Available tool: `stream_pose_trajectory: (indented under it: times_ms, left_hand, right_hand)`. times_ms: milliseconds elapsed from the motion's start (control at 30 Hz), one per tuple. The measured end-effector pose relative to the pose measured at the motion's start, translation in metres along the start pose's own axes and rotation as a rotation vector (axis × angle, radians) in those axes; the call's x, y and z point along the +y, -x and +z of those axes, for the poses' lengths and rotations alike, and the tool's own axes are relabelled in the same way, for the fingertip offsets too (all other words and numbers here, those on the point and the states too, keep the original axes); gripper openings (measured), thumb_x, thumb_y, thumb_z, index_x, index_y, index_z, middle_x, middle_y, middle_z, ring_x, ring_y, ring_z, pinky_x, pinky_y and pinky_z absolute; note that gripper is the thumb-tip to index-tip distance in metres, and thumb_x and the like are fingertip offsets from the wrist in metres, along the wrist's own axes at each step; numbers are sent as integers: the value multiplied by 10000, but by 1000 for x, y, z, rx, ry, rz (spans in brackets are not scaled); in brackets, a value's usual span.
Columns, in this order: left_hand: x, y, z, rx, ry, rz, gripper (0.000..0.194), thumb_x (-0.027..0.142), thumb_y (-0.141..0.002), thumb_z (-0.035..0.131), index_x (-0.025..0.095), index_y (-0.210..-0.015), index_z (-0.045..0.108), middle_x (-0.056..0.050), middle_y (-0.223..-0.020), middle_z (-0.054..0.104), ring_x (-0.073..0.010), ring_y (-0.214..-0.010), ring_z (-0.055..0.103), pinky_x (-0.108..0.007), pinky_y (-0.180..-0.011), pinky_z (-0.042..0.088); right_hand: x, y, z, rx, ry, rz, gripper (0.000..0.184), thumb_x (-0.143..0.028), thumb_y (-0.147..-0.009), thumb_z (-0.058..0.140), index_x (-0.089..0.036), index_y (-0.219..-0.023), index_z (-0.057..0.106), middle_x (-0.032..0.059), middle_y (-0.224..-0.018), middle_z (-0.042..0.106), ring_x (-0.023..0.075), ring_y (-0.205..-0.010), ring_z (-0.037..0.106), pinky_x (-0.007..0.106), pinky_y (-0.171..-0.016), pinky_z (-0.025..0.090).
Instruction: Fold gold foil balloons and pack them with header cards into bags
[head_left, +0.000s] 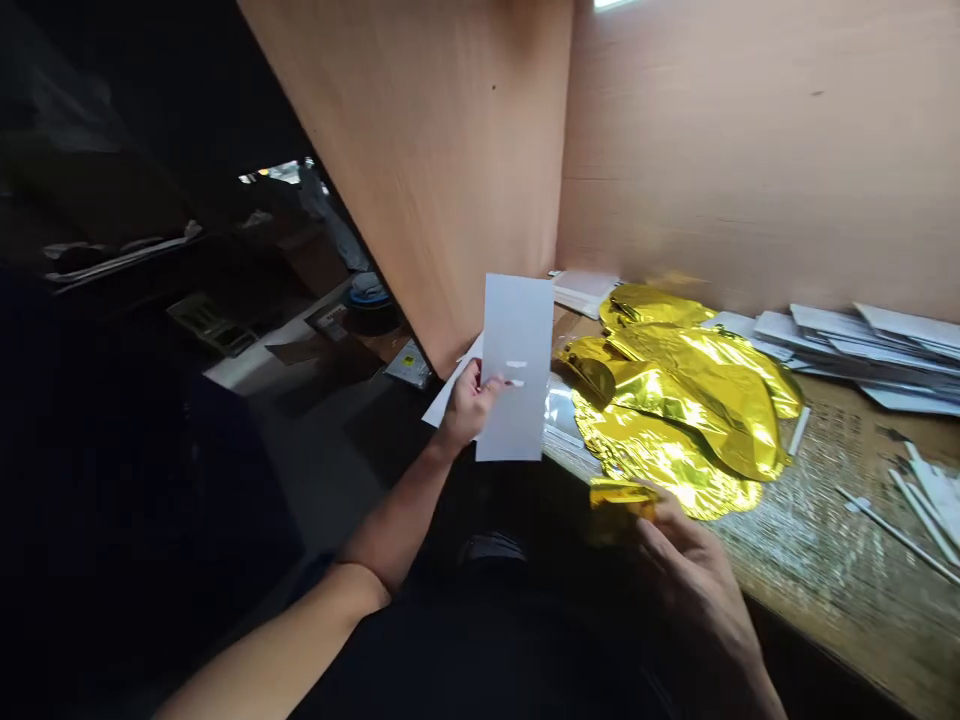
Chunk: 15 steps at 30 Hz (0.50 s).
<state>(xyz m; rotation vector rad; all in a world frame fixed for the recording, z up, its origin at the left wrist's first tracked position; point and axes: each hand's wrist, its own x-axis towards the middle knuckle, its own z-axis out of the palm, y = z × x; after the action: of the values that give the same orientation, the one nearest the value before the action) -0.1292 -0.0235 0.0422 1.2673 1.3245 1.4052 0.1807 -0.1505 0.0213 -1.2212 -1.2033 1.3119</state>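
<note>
My left hand [471, 405] is closed on a white card [516, 320], thumb across its face beside two short slits. The card stands almost upright in front of the wooden partition. Another white sheet [450, 392] sticks out behind that hand; whether it is held too, I cannot tell. In my right hand [686, 555], low and near the bench edge, a small folded piece of gold foil [621, 500] is pinched between thumb and fingers. Just beyond it, crumpled gold foil balloons [682, 390] lie flat in a pile on the bench.
Stacked white cards [885, 350] lie at the bench's right rear. White sticks [900, 535] are scattered at the right on the plastic-covered bench top [825, 510]. A wooden partition [450, 170] rises on the left, a back wall [750, 150] behind. More white sheets [585, 290] rest in the corner.
</note>
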Motion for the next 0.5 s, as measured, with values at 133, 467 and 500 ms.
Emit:
stream_pose_trajectory:
  times_ms: [133,467,500]
  left_hand:
    - [3,61,77,-237,465,-189,492,509,-881,765,214,-1245,616,-101,-1171,785,-258,-1045,750,-388,-938,581]
    - [-26,61,125,-820,338,-538,392,558,-799,827,197,-938,762,-79,-804,752,-227,-769,697,-360,-728,554]
    - [-26,62,131,-878,309,-543,375,538,-777,857,192,-873,750,-57,-748,725,-193,-695,658,-329,-678,529]
  right_hand:
    - [-5,-15,20,174,54,-115,350,-561,-888,786,-224,-821,718,139,-1337,671,335,-1244,640,381,-913,595]
    - [-11,11,-45,124,665,117,324,-438,-846,689,-245,-602,600,44,-617,634,210,-601,551,331,-573,390]
    - [-10,11,-48,143,654,112,330,-414,-811,721,-250,-563,579,40,-584,610,205,-577,530,334,-562,375]
